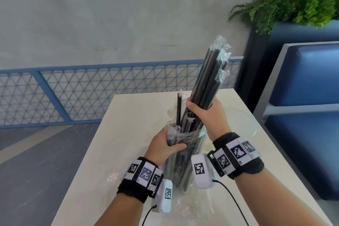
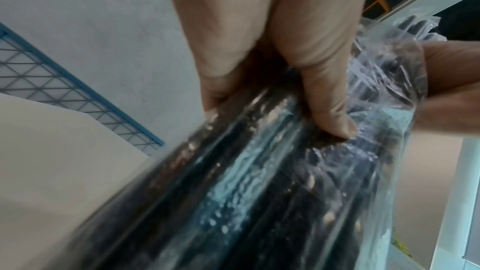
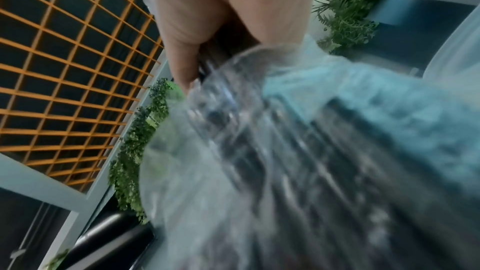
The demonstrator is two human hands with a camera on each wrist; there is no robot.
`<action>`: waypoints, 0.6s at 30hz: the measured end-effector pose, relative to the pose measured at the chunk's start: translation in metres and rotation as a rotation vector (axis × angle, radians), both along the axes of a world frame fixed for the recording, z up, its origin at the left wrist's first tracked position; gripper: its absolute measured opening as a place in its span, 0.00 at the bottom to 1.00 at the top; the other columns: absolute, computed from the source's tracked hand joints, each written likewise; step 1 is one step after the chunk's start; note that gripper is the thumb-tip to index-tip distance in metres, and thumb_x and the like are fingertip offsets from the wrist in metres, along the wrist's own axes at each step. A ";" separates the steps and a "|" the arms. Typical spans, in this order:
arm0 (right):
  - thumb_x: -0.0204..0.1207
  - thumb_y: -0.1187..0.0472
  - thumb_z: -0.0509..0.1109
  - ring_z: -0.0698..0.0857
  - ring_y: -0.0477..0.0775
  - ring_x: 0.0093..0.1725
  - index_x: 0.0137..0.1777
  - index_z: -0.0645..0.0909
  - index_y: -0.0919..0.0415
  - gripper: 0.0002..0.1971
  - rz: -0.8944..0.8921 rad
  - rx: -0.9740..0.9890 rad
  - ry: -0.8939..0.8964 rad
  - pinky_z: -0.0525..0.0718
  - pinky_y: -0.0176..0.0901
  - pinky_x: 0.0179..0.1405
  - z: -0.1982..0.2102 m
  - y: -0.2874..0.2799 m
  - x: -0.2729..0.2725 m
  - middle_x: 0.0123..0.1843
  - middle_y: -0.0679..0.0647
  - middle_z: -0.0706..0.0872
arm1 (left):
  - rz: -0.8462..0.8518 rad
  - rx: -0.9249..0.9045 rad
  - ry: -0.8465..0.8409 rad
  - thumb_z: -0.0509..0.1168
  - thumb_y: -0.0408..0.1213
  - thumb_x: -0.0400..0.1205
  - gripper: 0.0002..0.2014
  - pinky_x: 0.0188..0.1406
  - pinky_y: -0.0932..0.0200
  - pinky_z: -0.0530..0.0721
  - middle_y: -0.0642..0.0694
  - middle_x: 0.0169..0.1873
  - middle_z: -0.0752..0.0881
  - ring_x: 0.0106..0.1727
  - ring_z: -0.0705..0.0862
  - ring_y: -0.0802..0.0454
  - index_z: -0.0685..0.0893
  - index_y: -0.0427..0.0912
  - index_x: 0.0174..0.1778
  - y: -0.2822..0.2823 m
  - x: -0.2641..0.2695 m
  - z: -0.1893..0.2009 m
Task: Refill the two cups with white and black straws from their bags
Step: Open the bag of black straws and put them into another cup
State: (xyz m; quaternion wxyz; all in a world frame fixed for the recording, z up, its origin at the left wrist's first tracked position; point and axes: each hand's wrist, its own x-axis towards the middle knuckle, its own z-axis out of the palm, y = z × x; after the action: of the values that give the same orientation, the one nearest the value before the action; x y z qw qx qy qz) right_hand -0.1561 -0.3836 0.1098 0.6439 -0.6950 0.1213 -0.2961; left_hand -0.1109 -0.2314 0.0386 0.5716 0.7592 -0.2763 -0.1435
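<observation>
A clear plastic bag of black straws (image 1: 180, 159) stands upright over the white table (image 1: 128, 134). My left hand (image 1: 165, 147) grips the bag near its open top; the left wrist view shows the thumb pressed into the bag (image 2: 259, 192). My right hand (image 1: 203, 113) holds a thick bundle of individually wrapped black straws (image 1: 211, 79), pulled partly up out of the bag and leaning to the right. A few straws (image 1: 178, 110) still stick out of the bag's mouth. In the right wrist view the bag (image 3: 298, 171) is a blur. No cups or white straws are in sight.
Crumpled clear plastic (image 1: 192, 205) lies on the table below my wrists. A clear round object (image 1: 245, 121) sits at the table's right edge. Blue cushioned seating (image 1: 304, 97) and a planter with ferns (image 1: 293, 0) stand to the right. A blue mesh railing (image 1: 73, 93) runs behind.
</observation>
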 end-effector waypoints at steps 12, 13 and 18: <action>0.64 0.57 0.80 0.86 0.46 0.46 0.60 0.75 0.60 0.26 -0.132 -0.031 0.173 0.85 0.44 0.48 -0.027 0.017 -0.007 0.47 0.49 0.87 | -0.076 -0.164 0.014 0.76 0.46 0.63 0.29 0.64 0.47 0.81 0.46 0.57 0.85 0.58 0.85 0.50 0.76 0.54 0.60 -0.012 -0.001 0.014; 0.64 0.57 0.80 0.87 0.48 0.46 0.58 0.77 0.60 0.24 -0.123 -0.030 0.190 0.86 0.45 0.48 -0.028 0.015 -0.005 0.48 0.51 0.88 | -0.074 -0.160 0.012 0.76 0.46 0.64 0.29 0.64 0.49 0.81 0.46 0.57 0.85 0.58 0.85 0.51 0.76 0.54 0.61 -0.012 -0.002 0.012; 0.62 0.60 0.80 0.89 0.55 0.47 0.54 0.83 0.63 0.20 -0.027 0.081 0.207 0.88 0.52 0.51 -0.030 0.008 -0.002 0.48 0.58 0.90 | -0.049 -0.127 -0.019 0.75 0.46 0.66 0.31 0.61 0.54 0.83 0.47 0.56 0.86 0.55 0.86 0.53 0.74 0.49 0.65 -0.014 -0.003 0.008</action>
State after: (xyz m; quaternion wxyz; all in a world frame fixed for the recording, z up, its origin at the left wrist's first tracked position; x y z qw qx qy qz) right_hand -0.1577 -0.3757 0.0793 0.6515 -0.6935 0.2084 -0.2262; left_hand -0.1139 -0.2450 0.0469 0.6124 0.7155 -0.3089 -0.1325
